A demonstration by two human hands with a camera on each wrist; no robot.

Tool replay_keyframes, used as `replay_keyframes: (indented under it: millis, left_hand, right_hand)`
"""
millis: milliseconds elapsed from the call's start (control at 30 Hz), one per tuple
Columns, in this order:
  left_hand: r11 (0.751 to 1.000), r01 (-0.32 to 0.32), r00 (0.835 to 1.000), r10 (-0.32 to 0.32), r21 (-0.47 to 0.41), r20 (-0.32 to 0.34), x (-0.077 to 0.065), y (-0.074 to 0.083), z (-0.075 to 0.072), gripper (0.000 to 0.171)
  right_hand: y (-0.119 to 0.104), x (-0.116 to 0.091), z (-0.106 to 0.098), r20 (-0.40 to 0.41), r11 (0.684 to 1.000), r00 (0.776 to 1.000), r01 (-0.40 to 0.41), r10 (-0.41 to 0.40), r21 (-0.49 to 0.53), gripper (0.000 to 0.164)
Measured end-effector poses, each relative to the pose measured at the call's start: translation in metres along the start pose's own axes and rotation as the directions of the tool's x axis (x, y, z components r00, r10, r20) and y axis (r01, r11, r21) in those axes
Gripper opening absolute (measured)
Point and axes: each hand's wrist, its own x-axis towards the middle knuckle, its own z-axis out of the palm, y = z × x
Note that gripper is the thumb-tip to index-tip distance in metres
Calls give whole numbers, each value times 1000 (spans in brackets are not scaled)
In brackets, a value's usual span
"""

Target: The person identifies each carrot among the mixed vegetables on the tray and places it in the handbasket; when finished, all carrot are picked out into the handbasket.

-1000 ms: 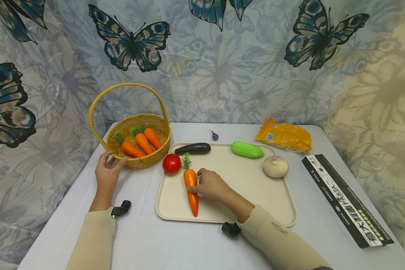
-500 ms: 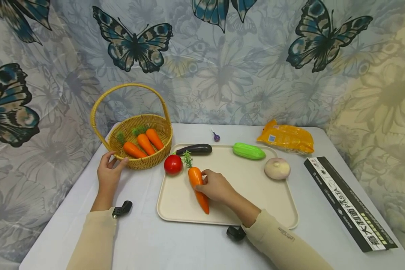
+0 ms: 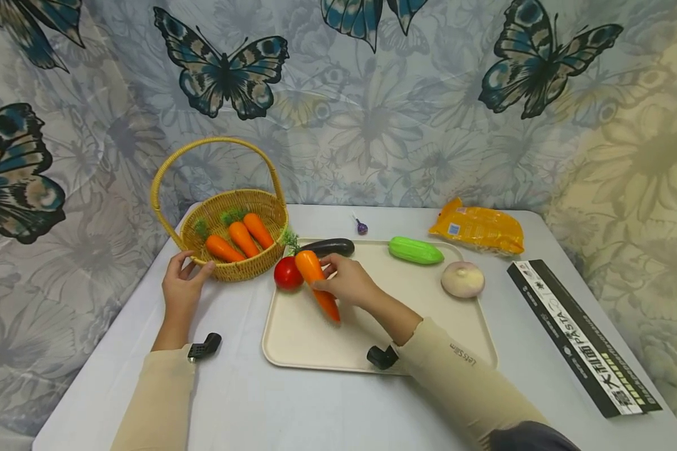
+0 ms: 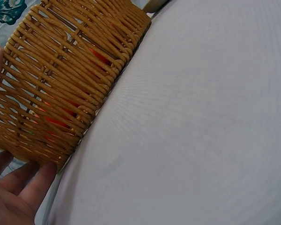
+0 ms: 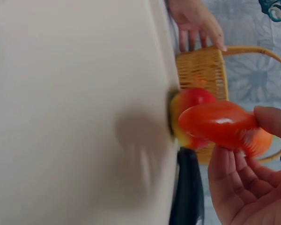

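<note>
Carrot (image 3: 314,282): lifted off the tray (image 3: 429,351), long axis tilted, leafy end up-left toward the basket (image 3: 234,270).
Right hand (image 3: 346,283): fingers wrapped round the carrot's middle.
Left hand (image 3: 182,289): relaxed fingers resting against the basket wall, steadying it.
Basket: left of the carrot, near.

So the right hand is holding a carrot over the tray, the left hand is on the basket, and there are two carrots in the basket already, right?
Not quite: the basket holds three carrots, not two, as the head view shows. The rest stands: the right hand grips a carrot over the tray, and the left hand touches the basket.
</note>
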Motion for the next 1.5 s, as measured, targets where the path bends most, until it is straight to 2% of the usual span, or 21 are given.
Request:
replay_keyframes:
  millis: [200,467,700,933,1200,1500]
  left_hand:
    - [1000,-12,1000,12,-1,-3,1,0,-1,60]
    - [1000,-11,1000,11,0,-10,-1,2,1,59]
    - [1000,0,1000,0,5,-14,1,5,1,59]
    - [1000,7,1000,-7,-6,-10,1,6,1,58]
    - [999,32,999,-32,5,-13,2,-1,1,62]
    - [1000,6,1000,-6,1,-7,3,-1,2,60]
  right_hand:
    - [-16,28,0,32,997,998,45,-47,65,43]
    - [-42,59,2,51,996,996,74,-72,-48,45]
    - [-60,89,5,43,992,992,120,-119,-33,48]
    - [-72,118,5,17,992,995,95,-97,79,45]
    - [-83,133,7,-7,978,998,60,-59,200,43]
    - [-87,155,24,-125,935,987,134,-98,328,43]
